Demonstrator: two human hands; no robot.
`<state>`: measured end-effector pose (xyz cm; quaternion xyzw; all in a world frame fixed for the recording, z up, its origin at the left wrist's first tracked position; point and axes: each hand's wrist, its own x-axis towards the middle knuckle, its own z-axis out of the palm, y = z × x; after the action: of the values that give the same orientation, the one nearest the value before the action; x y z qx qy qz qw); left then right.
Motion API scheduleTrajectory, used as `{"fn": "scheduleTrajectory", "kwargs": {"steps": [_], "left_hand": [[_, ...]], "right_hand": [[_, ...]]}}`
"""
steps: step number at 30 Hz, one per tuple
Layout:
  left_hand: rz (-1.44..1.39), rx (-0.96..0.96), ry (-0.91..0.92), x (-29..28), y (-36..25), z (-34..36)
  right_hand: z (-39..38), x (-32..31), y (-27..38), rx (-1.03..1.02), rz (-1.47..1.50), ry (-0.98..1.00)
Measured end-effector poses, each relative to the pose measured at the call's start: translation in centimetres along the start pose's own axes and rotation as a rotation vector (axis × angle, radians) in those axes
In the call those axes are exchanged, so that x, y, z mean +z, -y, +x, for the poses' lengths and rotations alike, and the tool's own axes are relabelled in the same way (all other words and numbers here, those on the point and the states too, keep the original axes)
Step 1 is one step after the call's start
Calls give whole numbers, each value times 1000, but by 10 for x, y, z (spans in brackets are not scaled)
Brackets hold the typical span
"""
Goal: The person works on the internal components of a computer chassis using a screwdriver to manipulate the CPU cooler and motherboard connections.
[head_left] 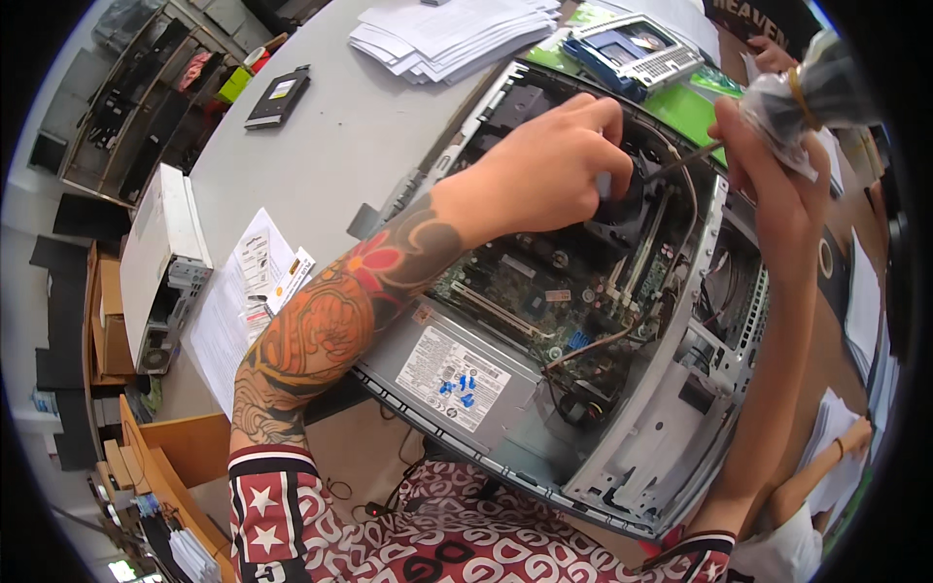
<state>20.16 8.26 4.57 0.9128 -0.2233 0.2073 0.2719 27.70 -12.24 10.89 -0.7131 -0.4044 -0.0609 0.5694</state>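
An open desktop computer case (622,457) lies on its side before me, with a green motherboard (515,291) and a silver power supply (398,335) inside. My left hand (559,165) reaches in over a black cooling fan (627,209). Its fingers are curled, and whatever they grip is hidden. In my right hand (773,185), at the far right of the case, is a screwdriver (685,161), its thin metal shaft slanting down-left to the fan area. A dark, plastic-wrapped bundle (807,92) with a rubber band adjoins that hand; I cannot tell if it is the handle.
Behind the case are a stack of papers (447,34) and a blue-and-silver drive bracket (637,53). A black drive (279,97) lies on the table's left part, with a second computer case (165,262) nearer. Other people's hands (773,55) show at right.
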Motion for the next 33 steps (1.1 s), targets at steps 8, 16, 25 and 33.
{"fn": "scheduleTrajectory", "kwargs": {"steps": [8, 16, 25, 33], "left_hand": [[-33, 4, -61, 2, -1, 2], [4, -5, 25, -6, 1, -2], [112, -6, 142, -25, -4, -2], [-179, 66, 41, -33, 23, -32]], "right_hand": [[1, -4, -1, 109, -88, -28], [0, -8, -9, -15, -43, -22], [10, -33, -35, -172, 187, 62], [9, -26, -42, -39, 219, 22]]}}
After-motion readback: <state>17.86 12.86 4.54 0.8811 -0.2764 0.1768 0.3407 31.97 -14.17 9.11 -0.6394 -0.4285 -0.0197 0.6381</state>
